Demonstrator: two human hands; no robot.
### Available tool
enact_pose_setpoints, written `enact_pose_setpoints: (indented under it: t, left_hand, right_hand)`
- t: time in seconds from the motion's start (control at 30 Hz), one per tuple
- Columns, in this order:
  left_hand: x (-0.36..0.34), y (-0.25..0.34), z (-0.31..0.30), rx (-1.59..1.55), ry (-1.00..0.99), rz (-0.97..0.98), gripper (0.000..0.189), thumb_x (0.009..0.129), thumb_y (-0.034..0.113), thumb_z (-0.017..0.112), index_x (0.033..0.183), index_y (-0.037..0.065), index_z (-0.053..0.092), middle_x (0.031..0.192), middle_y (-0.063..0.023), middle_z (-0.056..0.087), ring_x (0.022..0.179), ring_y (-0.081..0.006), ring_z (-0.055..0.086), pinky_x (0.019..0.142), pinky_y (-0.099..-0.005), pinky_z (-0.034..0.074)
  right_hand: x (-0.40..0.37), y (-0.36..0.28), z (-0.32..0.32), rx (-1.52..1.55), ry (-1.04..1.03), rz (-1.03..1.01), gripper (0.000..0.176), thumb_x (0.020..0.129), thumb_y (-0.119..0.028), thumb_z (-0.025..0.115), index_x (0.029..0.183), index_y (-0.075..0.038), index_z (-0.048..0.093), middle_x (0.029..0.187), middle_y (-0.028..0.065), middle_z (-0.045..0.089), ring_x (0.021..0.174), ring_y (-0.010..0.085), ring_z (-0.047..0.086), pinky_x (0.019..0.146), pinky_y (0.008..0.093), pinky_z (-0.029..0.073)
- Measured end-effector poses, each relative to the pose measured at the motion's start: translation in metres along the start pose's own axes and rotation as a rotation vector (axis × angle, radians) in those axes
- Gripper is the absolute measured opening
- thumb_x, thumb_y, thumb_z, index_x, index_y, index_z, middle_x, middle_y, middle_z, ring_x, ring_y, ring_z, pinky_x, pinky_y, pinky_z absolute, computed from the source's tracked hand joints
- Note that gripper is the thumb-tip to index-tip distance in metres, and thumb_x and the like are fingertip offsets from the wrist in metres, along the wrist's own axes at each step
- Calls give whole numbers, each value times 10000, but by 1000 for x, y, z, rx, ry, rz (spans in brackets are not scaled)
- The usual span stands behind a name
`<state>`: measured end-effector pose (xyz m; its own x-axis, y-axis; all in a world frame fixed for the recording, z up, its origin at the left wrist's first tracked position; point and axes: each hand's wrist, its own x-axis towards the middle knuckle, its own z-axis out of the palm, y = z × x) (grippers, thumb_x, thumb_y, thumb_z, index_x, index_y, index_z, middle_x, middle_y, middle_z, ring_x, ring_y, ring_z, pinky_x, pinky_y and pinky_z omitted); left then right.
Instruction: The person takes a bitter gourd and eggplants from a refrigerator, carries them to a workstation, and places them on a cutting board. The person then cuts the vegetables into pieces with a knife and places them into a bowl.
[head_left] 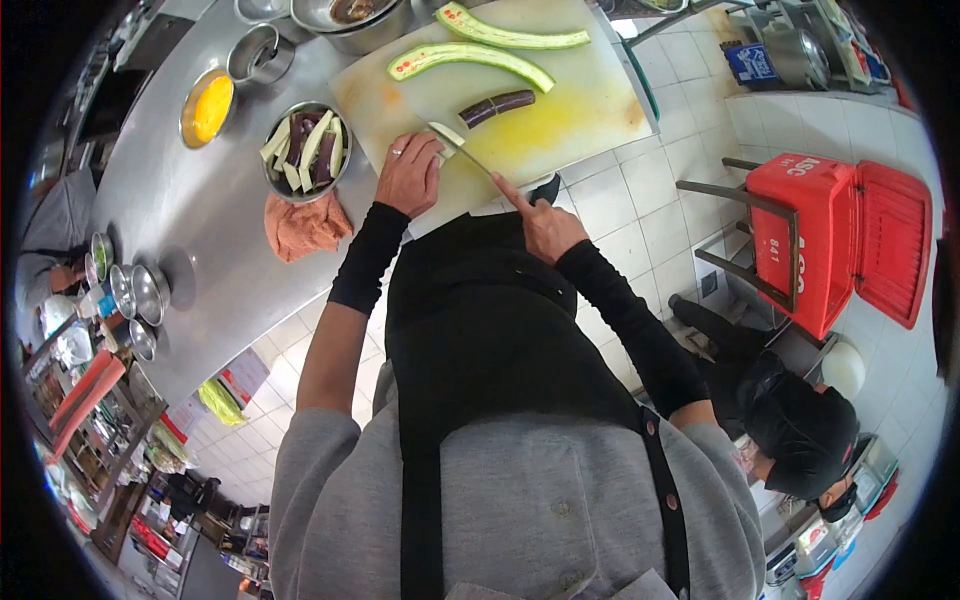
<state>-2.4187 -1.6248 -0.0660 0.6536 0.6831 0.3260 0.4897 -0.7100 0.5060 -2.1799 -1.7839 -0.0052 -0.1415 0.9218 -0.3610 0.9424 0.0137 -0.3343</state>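
Note:
My left hand [408,172], with a ring on one finger, is closed over a pale-fleshed eggplant piece [447,137] at the near edge of the white cutting board [590,90]. In my right hand [550,226] is a knife [476,165], its index finger stretched along it and its blade at that piece. Farther up the board lies a dark purple eggplant section [497,107]. Beyond it are two long, curved green gourd halves [470,64], cut faces up. A metal bowl [345,165] of eggplant sticks [305,150] stands left of the board.
An orange-brown cloth [305,225] lies below the bowl on the steel table [220,290]. A bowl of yellow liquid [211,107] and several metal pots stand farther left. A red cooler [800,235] and a person in black [800,420] are at right.

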Motion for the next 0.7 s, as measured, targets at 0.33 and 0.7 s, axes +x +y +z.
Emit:
enact_pose_setpoints:
  t: [0.33, 0.7]
  left_hand:
    - [13, 33, -24, 55, -62, -818, 663, 884, 246, 713, 1445, 47, 421, 1350, -299, 515, 1306, -457, 429, 1109, -515, 369]
    - [3, 30, 15, -202, 172, -739, 552, 840, 108, 795, 1347, 123, 576, 1259, -258, 558, 1287, -416, 467, 1049, -458, 450]
  right_hand:
    - [-20, -6, -30, 49, 82, 59, 910, 923, -50, 550, 1661, -337, 100, 693, 234, 677, 635, 414, 704, 572, 534, 581]
    - [-7, -12, -21, 508, -40, -109, 782, 955, -78, 570, 1638, -258, 234, 779, 297, 673, 760, 487, 680, 774, 550, 573]
